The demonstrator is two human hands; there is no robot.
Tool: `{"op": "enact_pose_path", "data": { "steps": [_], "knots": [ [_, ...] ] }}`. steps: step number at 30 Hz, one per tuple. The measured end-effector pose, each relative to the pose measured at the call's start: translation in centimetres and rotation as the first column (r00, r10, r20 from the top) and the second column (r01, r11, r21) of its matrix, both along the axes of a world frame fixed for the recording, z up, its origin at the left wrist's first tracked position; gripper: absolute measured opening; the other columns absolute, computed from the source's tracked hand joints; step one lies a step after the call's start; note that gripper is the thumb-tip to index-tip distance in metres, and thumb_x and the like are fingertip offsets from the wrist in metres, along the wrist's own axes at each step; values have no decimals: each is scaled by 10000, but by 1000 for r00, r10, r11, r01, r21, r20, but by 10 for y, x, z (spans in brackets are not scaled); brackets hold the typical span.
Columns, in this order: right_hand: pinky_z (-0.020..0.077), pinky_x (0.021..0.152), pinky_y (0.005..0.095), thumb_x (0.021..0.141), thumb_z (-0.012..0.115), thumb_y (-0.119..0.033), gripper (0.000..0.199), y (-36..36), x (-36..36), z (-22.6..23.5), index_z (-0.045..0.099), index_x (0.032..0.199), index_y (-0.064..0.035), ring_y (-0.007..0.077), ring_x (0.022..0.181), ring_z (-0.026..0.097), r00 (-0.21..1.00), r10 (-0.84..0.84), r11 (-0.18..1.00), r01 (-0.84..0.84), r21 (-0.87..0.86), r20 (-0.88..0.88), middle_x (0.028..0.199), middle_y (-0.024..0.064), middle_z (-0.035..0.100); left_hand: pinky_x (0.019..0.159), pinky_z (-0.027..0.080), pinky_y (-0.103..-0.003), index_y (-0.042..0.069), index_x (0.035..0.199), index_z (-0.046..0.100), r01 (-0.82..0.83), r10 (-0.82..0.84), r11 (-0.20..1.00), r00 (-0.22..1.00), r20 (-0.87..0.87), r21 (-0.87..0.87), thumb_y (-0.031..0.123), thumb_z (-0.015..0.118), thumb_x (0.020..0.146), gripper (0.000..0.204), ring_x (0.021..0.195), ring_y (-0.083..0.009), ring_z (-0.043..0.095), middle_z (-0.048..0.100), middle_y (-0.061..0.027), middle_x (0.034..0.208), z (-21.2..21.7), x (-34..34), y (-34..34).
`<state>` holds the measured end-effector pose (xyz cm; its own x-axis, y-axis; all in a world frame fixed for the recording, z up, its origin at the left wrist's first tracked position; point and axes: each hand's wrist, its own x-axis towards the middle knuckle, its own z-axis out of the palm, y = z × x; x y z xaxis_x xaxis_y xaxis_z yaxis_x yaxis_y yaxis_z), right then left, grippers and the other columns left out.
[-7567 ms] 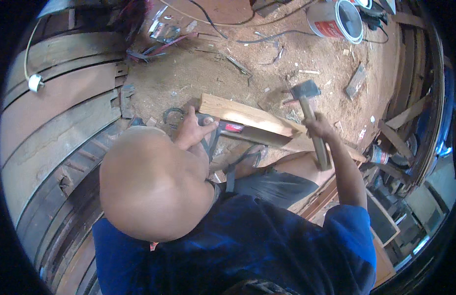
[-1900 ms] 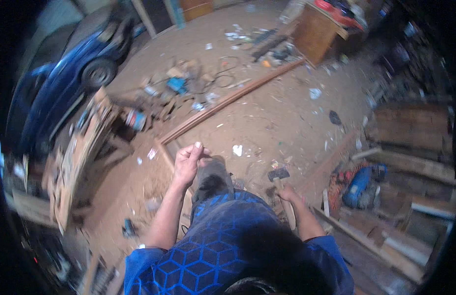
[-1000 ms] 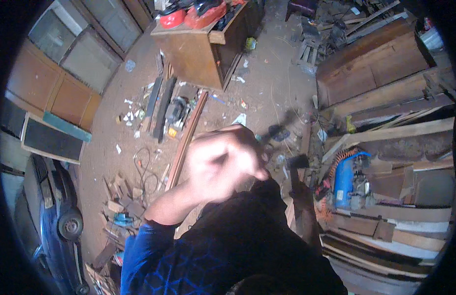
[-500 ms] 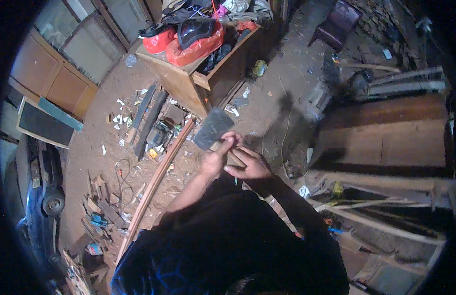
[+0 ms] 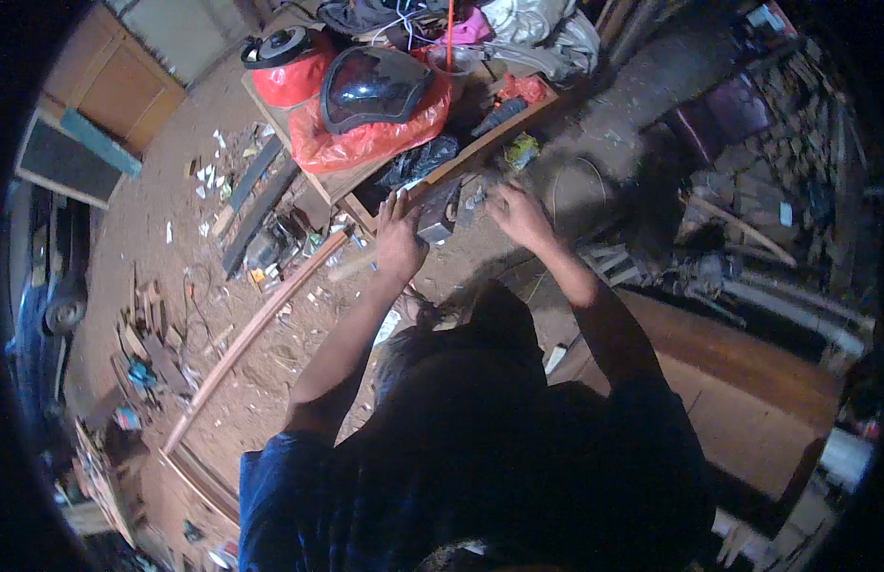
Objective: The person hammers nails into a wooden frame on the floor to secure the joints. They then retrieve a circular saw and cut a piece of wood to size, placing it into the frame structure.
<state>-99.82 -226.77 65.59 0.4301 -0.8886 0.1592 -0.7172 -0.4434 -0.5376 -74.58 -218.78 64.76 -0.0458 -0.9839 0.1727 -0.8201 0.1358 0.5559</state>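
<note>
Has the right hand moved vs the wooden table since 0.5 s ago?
Yes. The right hand now reaches out to the wooden table edge, apart from the left hand; earlier both hands were together, short of the table.

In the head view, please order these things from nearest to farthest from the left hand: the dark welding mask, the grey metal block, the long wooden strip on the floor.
From the left hand:
1. Grey metal block, right beside the hand, at the table edge.
2. Dark welding mask, up on the table, on the red bag.
3. Long wooden strip, down on the floor to the left.
</note>
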Motion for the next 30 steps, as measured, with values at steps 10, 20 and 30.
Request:
{"op": "enact_pose_path", "data": {
  "steps": [10, 20, 30],
  "knots": [
    [442, 946, 450, 799, 652, -89, 368, -179, -25, -59, 583, 1154, -21, 336, 1145, 498, 899, 387, 899, -417, -131, -206, 1154, 137, 530, 1133, 262, -541, 122, 1231, 596, -330, 256, 937, 870, 422, 113, 165, 528, 872, 368, 1292, -398, 403, 458, -200, 1366, -57, -72, -71],
    [415, 887, 452, 799, 642, -94, 192, -185, -45, -70, 614, 985, -56, 304, 1024, 530, 856, 514, 850, -518, -100, -65, 1003, 114, 584, 996, 380, -480, 65, 1089, 634, -448, 355, 888, 812, 464, 105, 115, 545, 805, 302, 1106, -381, 496, 536, -193, 1141, -49, -98, -58],
    [493, 815, 414, 863, 691, -189, 178, -178, -73, -47, 667, 952, -37, 306, 906, 629, 790, 574, 734, -613, 293, 215, 940, 119, 643, 1130, 296, -506, 43, 1042, 621, -514, 411, 837, 818, 403, 189, 85, 588, 763, 284, 1227, -381, 461, 526, -220, 1209, -44, -141, -24]
  ]
}}
